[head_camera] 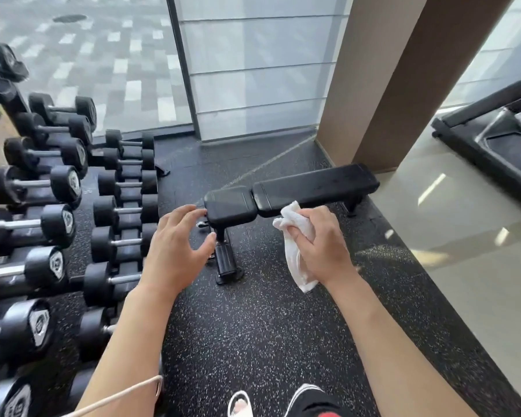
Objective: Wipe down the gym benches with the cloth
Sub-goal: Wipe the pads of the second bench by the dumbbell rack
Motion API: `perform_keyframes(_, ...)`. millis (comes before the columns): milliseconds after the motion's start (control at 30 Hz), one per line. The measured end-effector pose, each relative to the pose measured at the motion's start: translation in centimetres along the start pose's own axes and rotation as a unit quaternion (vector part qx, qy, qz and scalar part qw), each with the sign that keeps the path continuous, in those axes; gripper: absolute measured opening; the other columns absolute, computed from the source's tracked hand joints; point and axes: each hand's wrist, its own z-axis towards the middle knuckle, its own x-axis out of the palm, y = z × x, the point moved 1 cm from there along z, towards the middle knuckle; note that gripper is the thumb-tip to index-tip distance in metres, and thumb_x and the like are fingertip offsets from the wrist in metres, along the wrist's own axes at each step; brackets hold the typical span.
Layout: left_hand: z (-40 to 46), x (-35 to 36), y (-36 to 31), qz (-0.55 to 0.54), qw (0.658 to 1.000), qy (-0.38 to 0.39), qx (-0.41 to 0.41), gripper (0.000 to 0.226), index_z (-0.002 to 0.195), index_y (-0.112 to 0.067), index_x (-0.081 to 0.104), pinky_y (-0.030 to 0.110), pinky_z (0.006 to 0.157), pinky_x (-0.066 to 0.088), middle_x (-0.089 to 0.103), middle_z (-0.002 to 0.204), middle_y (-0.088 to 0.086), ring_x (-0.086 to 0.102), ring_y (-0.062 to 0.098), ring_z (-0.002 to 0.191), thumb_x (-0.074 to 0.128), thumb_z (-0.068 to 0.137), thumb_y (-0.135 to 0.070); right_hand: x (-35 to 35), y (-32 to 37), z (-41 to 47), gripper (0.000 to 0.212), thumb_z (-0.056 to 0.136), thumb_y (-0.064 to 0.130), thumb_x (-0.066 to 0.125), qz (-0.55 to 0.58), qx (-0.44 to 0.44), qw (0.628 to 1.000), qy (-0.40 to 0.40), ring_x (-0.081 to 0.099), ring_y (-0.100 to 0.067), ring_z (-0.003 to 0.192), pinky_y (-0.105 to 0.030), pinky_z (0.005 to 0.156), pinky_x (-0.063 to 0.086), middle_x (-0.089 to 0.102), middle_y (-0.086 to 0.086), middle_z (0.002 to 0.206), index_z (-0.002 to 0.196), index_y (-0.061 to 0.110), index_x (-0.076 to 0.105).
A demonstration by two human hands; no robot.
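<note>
A black padded gym bench (310, 186) lies flat on the speckled rubber floor, its short seat pad (229, 204) nearest me and its long pad running back to the right. My right hand (321, 243) grips a crumpled white cloth (295, 236) in the air, just in front of the long pad's near edge. My left hand (176, 251) hovers with fingers spread, empty, by the seat pad's left corner and above the bench's front foot (227, 264).
A rack of black dumbbells (57, 188) fills the left side, close to my left arm. A beige pillar (382, 85) and glass wall stand behind the bench. A treadmill (500, 139) sits on the pale floor at right. My feet show at the bottom.
</note>
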Motion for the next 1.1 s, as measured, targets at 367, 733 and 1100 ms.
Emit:
perform_keyframes(367,13.1,4.5,1.1,0.013,0.999,-0.028,-0.042,0.051,0.143,-0.021,0.062,0.044,0.122,0.036,0.055,0.149,-0.001,0.043,0.021,0.141,0.07,0.096,-0.038,3.9,-6.7,15.9,0.022,0.098,0.029,0.072,0.021,-0.029,0.998,0.047,0.055,-0.022,0.104,-0.03,0.093,0.042,0.058,0.005,0.107,0.118,0.02,0.07)
perform_keyframes(733,22.8,7.2,1.4,0.047,0.992,-0.044,-0.109,0.066,0.144,-0.019,0.061,0.047,0.121,0.037,0.054,0.15,-0.001,0.041,0.02,0.142,0.052,0.091,-0.058,8.3,-10.9,29.3,0.022,0.1,0.034,0.072,0.089,-0.034,0.99,0.105,0.056,-0.019,0.106,-0.027,0.095,0.044,0.062,0.004,0.108,0.116,0.02,0.071)
perform_keyframes(1100,30.2,6.7,8.3,0.029,0.989,-0.05,-0.138,0.063,0.144,-0.021,0.062,0.045,0.123,0.035,0.054,0.15,-0.002,0.04,0.016,0.143,0.055,0.09,-0.054,16.8,-10.4,36.5,0.026,0.1,0.042,0.068,0.104,-0.015,0.983,0.153,0.056,-0.018,0.106,-0.03,0.094,0.046,0.06,0.006,0.107,0.114,0.02,0.07)
